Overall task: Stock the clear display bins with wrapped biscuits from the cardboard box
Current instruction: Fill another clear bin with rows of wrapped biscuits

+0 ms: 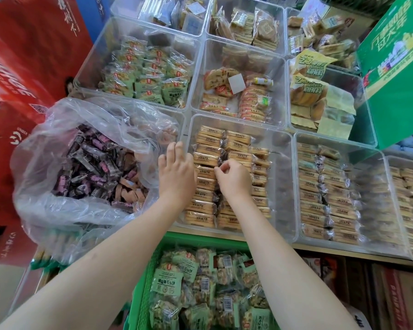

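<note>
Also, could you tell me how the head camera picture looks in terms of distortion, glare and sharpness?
Head view: wide-angle bending curves the clear bins toward the edges; soft glare whitens the plastic bag; both hands and the tan biscuit packs are fairly sharp; corners look smeared.

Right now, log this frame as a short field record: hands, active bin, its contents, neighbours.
left hand: fingers straight, resting on the bin's left wall
right hand: fingers curled, pinching a wrapper at the middle of the rows
active bin: clear, front row, right part bare
contents: tan wrapped biscuits in neat rows
left neighbour: plastic bag of purple-wrapped snacks
below: green crate of green-label packets
</note>
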A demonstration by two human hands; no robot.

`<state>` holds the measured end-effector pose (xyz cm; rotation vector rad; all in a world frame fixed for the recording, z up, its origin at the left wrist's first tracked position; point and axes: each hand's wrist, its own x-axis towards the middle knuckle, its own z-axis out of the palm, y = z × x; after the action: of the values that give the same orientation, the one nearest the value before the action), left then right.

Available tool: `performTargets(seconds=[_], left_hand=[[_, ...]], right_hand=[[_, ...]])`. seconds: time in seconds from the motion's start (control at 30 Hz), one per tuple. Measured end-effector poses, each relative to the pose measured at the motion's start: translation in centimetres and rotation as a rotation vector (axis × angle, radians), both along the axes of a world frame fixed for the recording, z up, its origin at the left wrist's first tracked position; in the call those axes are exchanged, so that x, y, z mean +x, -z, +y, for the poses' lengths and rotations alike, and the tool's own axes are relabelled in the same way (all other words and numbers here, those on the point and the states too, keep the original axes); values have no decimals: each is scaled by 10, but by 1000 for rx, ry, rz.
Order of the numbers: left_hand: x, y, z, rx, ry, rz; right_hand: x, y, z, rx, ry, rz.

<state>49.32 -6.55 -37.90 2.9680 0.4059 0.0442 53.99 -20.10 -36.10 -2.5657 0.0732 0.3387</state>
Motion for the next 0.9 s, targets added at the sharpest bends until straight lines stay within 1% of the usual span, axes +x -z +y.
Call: performTargets(seconds=[0.1, 0.23, 0.33, 0.47, 0.53, 0.63, 0.73, 0.9], left_hand=[[6, -1, 3, -98, -3, -16], [18, 1, 4, -38, 17, 13], [23, 0, 4, -8, 4, 40], [24, 1, 3, -21, -8, 34], [25, 0, 3, -41, -7, 15], [24, -3, 2, -61, 3, 7], [22, -2, 3, -76, 2, 15], [23, -6, 6, -103, 45, 111]], right_hand=[[7, -5, -1, 17, 43, -35], [22, -9, 6, -105, -49, 1], [29, -10, 9, -158, -72, 46], [31, -5, 12, -246, -101, 99], [31, -2, 12, -218, -112, 122], [34, -6, 8, -110, -97, 158], [38, -2, 6, -18, -40, 182], [40, -4, 12, -67, -6, 202]])
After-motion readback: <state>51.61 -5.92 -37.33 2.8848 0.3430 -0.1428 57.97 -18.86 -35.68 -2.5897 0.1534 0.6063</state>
